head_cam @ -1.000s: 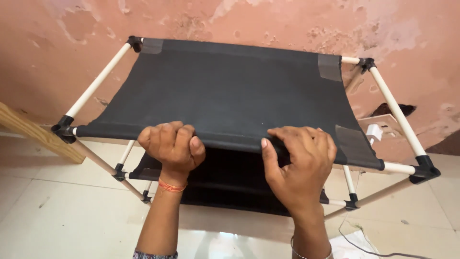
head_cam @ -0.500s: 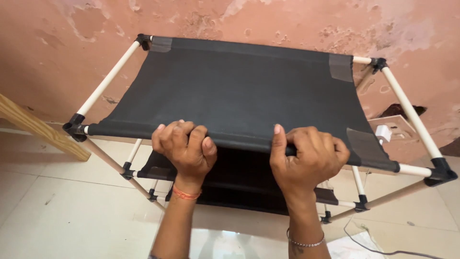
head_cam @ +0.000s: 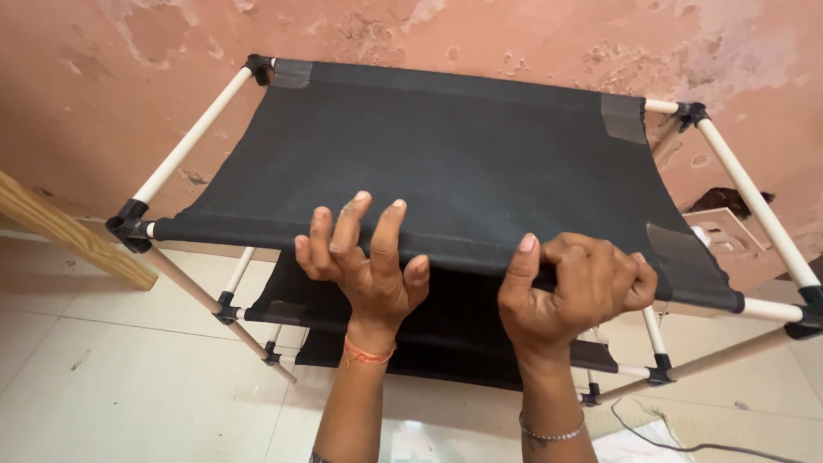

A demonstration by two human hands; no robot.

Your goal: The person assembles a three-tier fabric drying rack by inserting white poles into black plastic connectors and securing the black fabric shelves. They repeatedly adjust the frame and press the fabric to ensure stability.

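1. My left hand (head_cam: 364, 261) has its fingers (head_cam: 350, 225) spread loose and lifted, tips pointing up in front of the near hem of the black fabric shelf (head_cam: 446, 163); they grip nothing, and I cannot tell whether the palm touches the hem. My right hand (head_cam: 574, 287) is curled tight over that same hem, thumb raised on the near side, fingers clenched around the fabric edge and the rod inside it.
2. The pink wall (head_cam: 111, 77), patchy and peeling, fills the background behind the rack.
3. The black fabric shelf sags between white tubes (head_cam: 193, 137) at the left and right, its near edge running right under both hands.
4. The pale tiled floor (head_cam: 103, 386) lies below.
5. A lower black shelf (head_cam: 454, 330) sits beneath the top one, between my forearms.
6. A wooden plank (head_cam: 60, 231) leans at the far left.
7. Black corner connectors (head_cam: 129, 227) join the tubes.
8. An orange thread band (head_cam: 367, 353) circles my left wrist; a thin bracelet (head_cam: 553, 433) circles the right.
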